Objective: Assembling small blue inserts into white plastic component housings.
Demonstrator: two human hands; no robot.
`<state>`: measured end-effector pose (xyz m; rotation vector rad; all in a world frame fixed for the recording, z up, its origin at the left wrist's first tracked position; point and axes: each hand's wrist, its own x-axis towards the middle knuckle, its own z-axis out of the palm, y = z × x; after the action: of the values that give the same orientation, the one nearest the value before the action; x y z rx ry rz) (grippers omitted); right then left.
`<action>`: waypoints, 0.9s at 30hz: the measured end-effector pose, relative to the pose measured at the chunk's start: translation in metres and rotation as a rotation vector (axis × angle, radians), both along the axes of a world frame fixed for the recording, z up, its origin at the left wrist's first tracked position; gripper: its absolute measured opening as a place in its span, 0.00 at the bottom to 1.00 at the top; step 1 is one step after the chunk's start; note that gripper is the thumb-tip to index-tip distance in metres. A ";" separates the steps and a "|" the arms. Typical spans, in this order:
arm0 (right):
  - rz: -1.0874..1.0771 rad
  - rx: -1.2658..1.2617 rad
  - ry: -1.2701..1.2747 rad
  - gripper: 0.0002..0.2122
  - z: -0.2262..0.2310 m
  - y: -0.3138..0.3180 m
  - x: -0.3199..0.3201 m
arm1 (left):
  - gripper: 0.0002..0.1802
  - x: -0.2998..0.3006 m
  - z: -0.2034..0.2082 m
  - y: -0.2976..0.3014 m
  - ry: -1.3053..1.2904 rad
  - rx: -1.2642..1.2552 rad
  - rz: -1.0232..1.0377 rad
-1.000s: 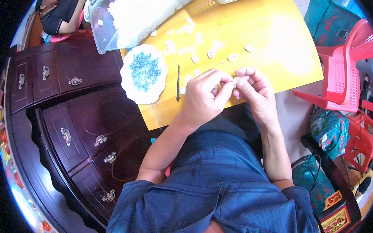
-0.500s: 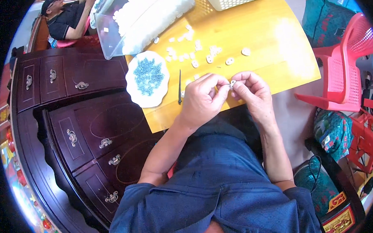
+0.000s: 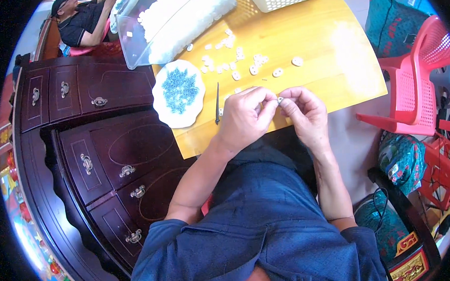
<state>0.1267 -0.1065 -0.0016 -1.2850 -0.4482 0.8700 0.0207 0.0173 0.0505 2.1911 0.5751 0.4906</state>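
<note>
Over the table's near edge, my two hands meet at the fingertips. Thumb and fingers of my right hand (image 3: 308, 116) pinch a small white plastic piece (image 3: 280, 100) with a dark hole. My left hand (image 3: 248, 115) is closed, its thumb and forefinger pressed together against the same piece; whatever lies between them is too small to make out. Beside my left hand lies a thin black pointed tool (image 3: 217, 104). Similar white pieces (image 3: 253, 69) are scattered beyond my hands. Left of the tool, a scalloped white plate (image 3: 185, 122) holds a heap of small blue pieces (image 3: 178, 90).
A clear plastic bin (image 3: 131, 50) full of white pieces stands at the table's far left, a perforated white basket (image 3: 284, 0) at the back. Dark wooden drawers (image 3: 99, 146) flank the left. To the right is a pink plastic chair (image 3: 418, 82). Another person (image 3: 82, 26) sits far left.
My fingertips shift slightly around the small white piece, and its dark hole is less exposed. Both hands otherwise stay where they were.
</note>
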 end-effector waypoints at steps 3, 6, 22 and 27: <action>0.000 0.054 0.075 0.05 0.005 0.001 -0.001 | 0.02 0.000 -0.002 0.000 -0.022 -0.029 0.009; -0.025 0.053 0.064 0.05 0.004 0.000 -0.002 | 0.02 0.003 0.001 0.000 -0.004 -0.059 0.007; -0.004 -0.032 0.082 0.05 0.004 -0.003 0.004 | 0.02 0.008 0.002 0.010 0.112 -0.206 -0.056; 0.037 -0.055 0.112 0.03 0.009 -0.003 0.007 | 0.02 0.008 0.010 0.018 0.228 -0.278 -0.096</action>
<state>0.1334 -0.1098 0.0079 -1.2742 -0.3625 0.9858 0.0287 0.0350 0.0606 2.0070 0.6162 0.1013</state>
